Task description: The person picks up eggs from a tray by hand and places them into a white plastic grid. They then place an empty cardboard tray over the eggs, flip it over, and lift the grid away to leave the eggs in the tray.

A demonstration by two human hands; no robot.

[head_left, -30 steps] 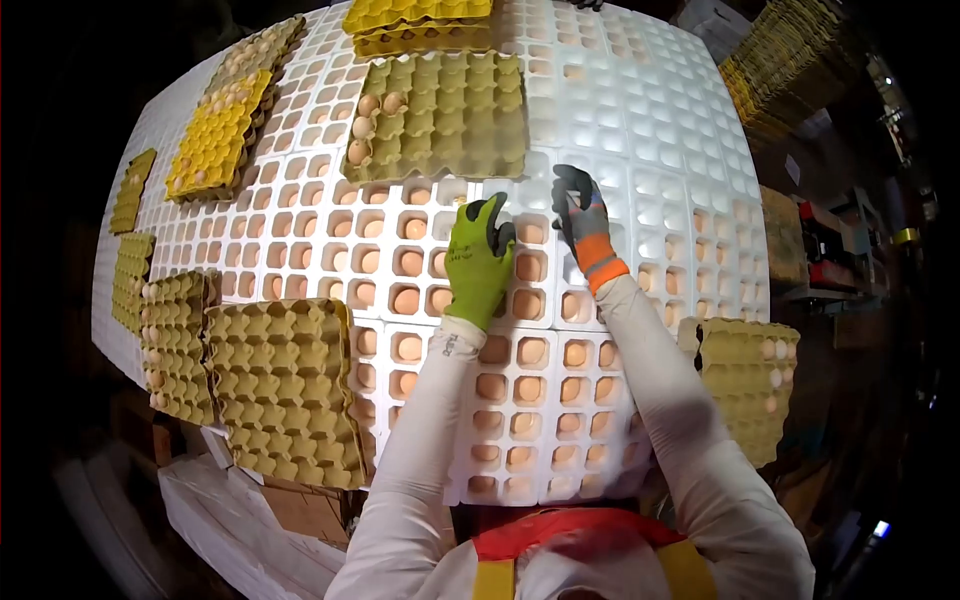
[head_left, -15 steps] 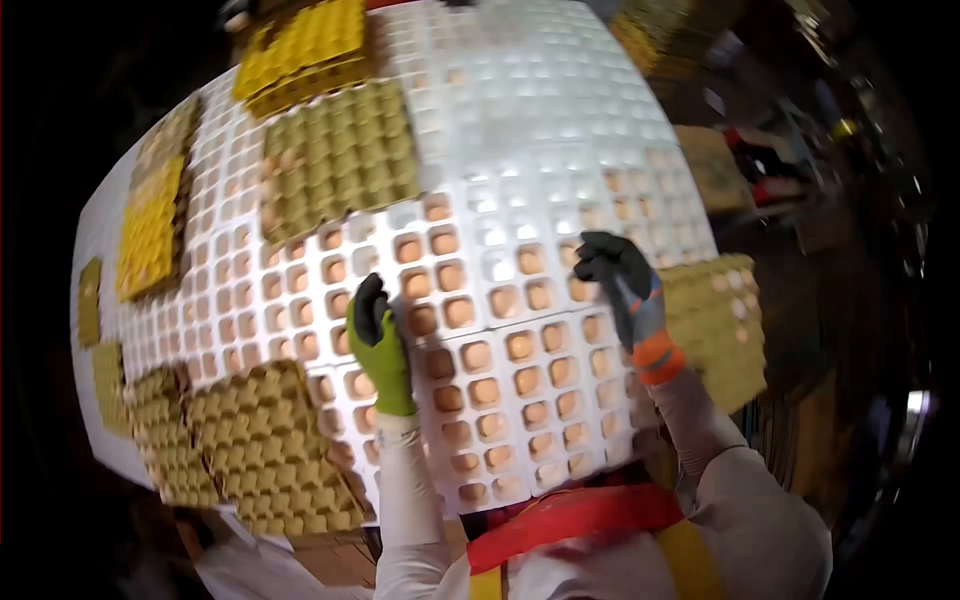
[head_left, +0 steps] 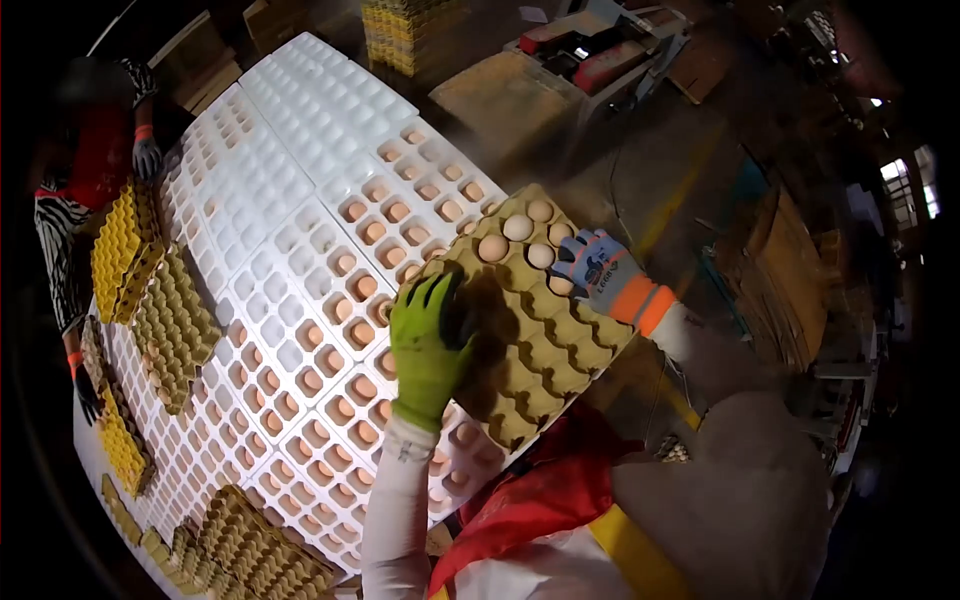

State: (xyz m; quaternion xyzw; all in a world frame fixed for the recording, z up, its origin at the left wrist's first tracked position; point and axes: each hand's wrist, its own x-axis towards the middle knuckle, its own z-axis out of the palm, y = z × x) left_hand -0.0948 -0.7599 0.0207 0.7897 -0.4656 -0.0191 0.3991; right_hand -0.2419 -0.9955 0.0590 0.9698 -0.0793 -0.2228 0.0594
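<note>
My left hand (head_left: pixel 430 345), in a green glove with dark fingers, is at the left side of a brown pulp egg tray (head_left: pixel 540 375). Its fingers are apart, and I see no egg in it. Across the tray, my right hand (head_left: pixel 603 275), in a grey-blue glove with an orange cuff, is curled over the eggs near the right edge. Its fingers close around an egg there, mostly hidden by the glove. Several pale and brown eggs, such as a white egg (head_left: pixel 518 228), sit in the tray's far cups. The tray overlaps white plastic trays (head_left: pixel 290 420) holding brown eggs.
Yellow trays (head_left: pixel 122 255) and brown pulp trays (head_left: pixel 178 325) lie farther left on the white trays. At the far left is another person's gloved hand (head_left: pixel 146 158). Beyond the table stand a yellow tray stack (head_left: pixel 400 35) and a wooden surface (head_left: pixel 510 95).
The view has swung right. My hands have gone from above the white trays to the brown pulp tray, the right hand onto its eggs. Another person has come into view at left.
</note>
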